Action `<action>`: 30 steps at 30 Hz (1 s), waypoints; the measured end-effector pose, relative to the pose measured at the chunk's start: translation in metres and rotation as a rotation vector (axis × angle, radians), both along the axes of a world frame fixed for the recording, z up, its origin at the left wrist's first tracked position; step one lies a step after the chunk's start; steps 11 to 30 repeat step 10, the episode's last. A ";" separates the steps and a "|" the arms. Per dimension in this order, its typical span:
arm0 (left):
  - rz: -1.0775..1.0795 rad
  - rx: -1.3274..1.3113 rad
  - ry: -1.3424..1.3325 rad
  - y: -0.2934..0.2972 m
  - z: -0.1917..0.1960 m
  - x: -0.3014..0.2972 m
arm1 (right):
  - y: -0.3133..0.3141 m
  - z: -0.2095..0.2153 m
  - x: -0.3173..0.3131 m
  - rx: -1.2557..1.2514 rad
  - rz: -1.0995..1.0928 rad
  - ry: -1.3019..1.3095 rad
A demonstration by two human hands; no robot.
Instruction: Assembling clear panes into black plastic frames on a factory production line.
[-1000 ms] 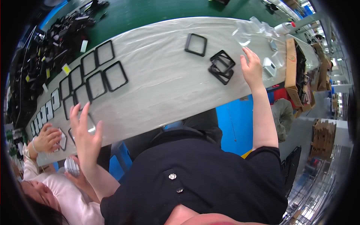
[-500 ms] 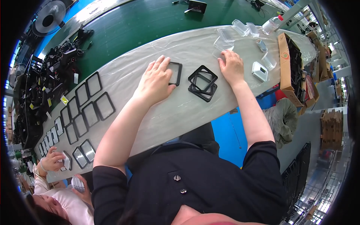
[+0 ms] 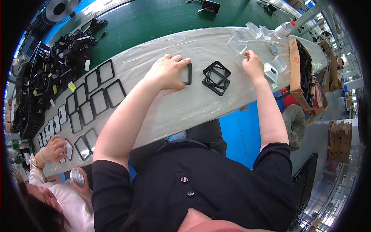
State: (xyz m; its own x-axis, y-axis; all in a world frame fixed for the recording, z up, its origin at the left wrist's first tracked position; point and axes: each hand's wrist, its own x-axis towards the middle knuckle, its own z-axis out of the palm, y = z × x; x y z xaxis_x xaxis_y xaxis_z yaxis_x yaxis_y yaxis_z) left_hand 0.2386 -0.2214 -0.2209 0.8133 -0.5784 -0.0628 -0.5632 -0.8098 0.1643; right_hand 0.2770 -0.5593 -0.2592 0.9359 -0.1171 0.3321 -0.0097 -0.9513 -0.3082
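My left hand (image 3: pixel 167 72) bends over a black rectangular frame (image 3: pixel 189 73) lying on the table. Its fingertips reach the far side and its thumb the near side, so it grips the frame; most of the frame is hidden beneath it. To the right, a few more black frames (image 3: pixel 216 73) lie stacked and turned askew against each other. My right hand (image 3: pixel 253 65) is closed in a pinch on a thin clear plastic sheet (image 3: pixel 239 62), whose outline is faint against the table cover.
Clear plastic trays (image 3: pixel 239 35), a bottle (image 3: pixel 284 29), a white device (image 3: pixel 270 72) and a cardboard box (image 3: pixel 296 73) of black frames sit at the right. Several black frames (image 3: pixel 99 99) lie in rows at left, near a co-worker's hand (image 3: pixel 54 149).
My right hand's fingers have closed into a pinch by the clear sheet. My left hand has gone from lying flat to bending around the frame. The whole view has shifted slightly.
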 end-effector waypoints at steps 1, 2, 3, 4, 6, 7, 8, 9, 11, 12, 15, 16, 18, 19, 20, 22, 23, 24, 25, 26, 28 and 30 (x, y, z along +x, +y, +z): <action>0.001 -0.006 -0.003 -0.002 0.007 -0.003 | -0.002 0.000 -0.002 0.057 -0.021 0.051; 0.002 0.049 0.027 -0.005 0.017 -0.006 | -0.005 0.001 -0.003 0.052 -0.019 0.049; 0.004 0.103 0.059 -0.005 0.022 -0.009 | -0.008 0.002 -0.004 0.211 -0.011 0.109; 0.017 0.099 0.061 -0.001 0.023 -0.014 | -0.001 0.008 -0.006 0.371 0.005 0.172; 0.130 0.013 0.004 0.010 0.022 -0.025 | 0.012 0.021 -0.014 0.662 0.062 0.191; 0.159 -0.070 -0.010 0.018 0.018 -0.028 | 0.028 0.035 -0.023 0.903 0.105 0.255; 0.180 -0.264 -0.031 0.028 0.012 -0.033 | 0.044 0.047 -0.032 1.145 0.151 0.324; 0.200 -0.459 -0.055 0.037 0.003 -0.038 | 0.059 0.053 -0.040 1.290 0.232 0.399; 0.221 -0.459 -0.056 0.043 0.002 -0.042 | 0.073 0.059 -0.046 1.377 0.329 0.497; 0.221 -0.459 -0.056 0.043 0.002 -0.042 | 0.073 0.059 -0.046 1.377 0.329 0.497; 0.221 -0.459 -0.056 0.043 0.002 -0.042 | 0.073 0.059 -0.046 1.377 0.329 0.497; 0.221 -0.459 -0.056 0.043 0.002 -0.042 | 0.073 0.059 -0.046 1.377 0.329 0.497; 0.221 -0.459 -0.056 0.043 0.002 -0.042 | 0.073 0.059 -0.046 1.377 0.329 0.497; 0.221 -0.459 -0.056 0.043 0.002 -0.042 | 0.073 0.059 -0.046 1.377 0.329 0.497; 0.221 -0.459 -0.056 0.043 0.002 -0.042 | 0.073 0.059 -0.046 1.377 0.329 0.497; 0.221 -0.459 -0.056 0.043 0.002 -0.042 | 0.073 0.059 -0.046 1.377 0.329 0.497; 0.221 -0.459 -0.056 0.043 0.002 -0.042 | 0.073 0.059 -0.046 1.377 0.329 0.497; 0.221 -0.459 -0.056 0.043 0.002 -0.042 | 0.073 0.059 -0.046 1.377 0.329 0.497; 0.221 -0.459 -0.056 0.043 0.002 -0.042 | 0.073 0.059 -0.046 1.377 0.329 0.497; 0.221 -0.459 -0.056 0.043 0.002 -0.042 | 0.073 0.059 -0.046 1.377 0.329 0.497; 0.221 -0.459 -0.056 0.043 0.002 -0.042 | 0.073 0.059 -0.046 1.377 0.329 0.497; 0.221 -0.459 -0.056 0.043 0.002 -0.042 | 0.073 0.059 -0.046 1.377 0.329 0.497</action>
